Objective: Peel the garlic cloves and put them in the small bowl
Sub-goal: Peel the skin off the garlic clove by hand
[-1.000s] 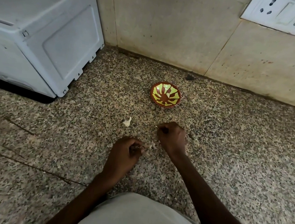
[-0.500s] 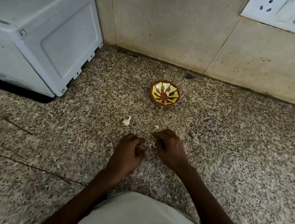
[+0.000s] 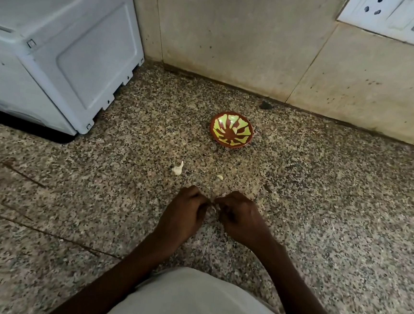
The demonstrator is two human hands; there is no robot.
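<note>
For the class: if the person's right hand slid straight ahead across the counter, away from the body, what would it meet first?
Probably the small pale garlic piece just beyond the right hand; farther along that line stands the small bowl. Depth is uncertain.

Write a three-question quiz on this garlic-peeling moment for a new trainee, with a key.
1. True or false: the small bowl already holds peeled garlic.
2. Which is nearer the white appliance? A: the larger white garlic piece; B: the smaller pale piece.
3. Fill in: the left hand and right hand meet, fingertips together, over the speckled ______.

Key:
1. False; only its painted pattern shows inside.
2. A.
3. Counter. A small pale piece, probably a clove, shows between the fingertips, mostly hidden.
</note>
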